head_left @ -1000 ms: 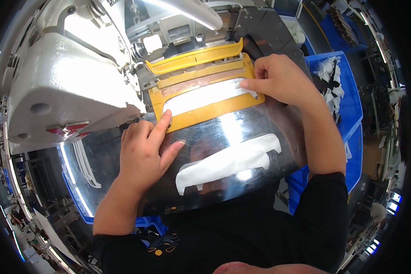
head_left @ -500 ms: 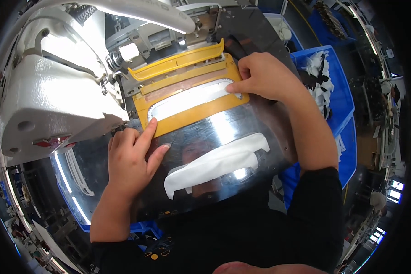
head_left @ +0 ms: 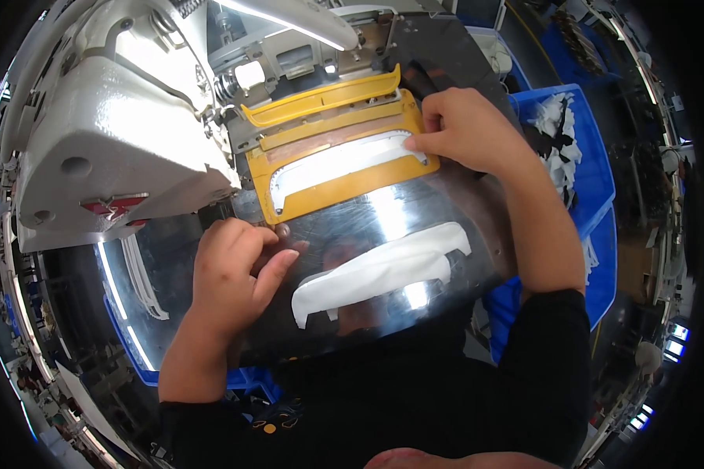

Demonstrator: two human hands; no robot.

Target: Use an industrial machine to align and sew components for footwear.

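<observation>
A yellow sewing template [head_left: 344, 187] lies on the shiny metal bed, its raised yellow flap [head_left: 325, 98] tilted up along the far side. Inside its curved slot sits a white fabric piece [head_left: 340, 160]. My right hand [head_left: 473, 129] is closed at the template's right end, with the thumb on the white piece's end and the other fingers curled by the edge, their tips hidden. Empty and with thumb and fingers apart, my left hand [head_left: 238, 270] hovers just below the template's near left corner. Nearer to me, folded white fabric pieces [head_left: 383, 266] lie on the metal.
A large white sewing machine head [head_left: 109, 148] stands close at the left. Two blue bins [head_left: 602, 172] at the right hold white and black scraps [head_left: 559, 141]. White strips [head_left: 141, 277] lie at the bed's left side.
My left hand has come off the template's lower left corner and drawn back toward me, its index finger now bent. The right hand keeps its place on the template. The whole view has shifted slightly.
</observation>
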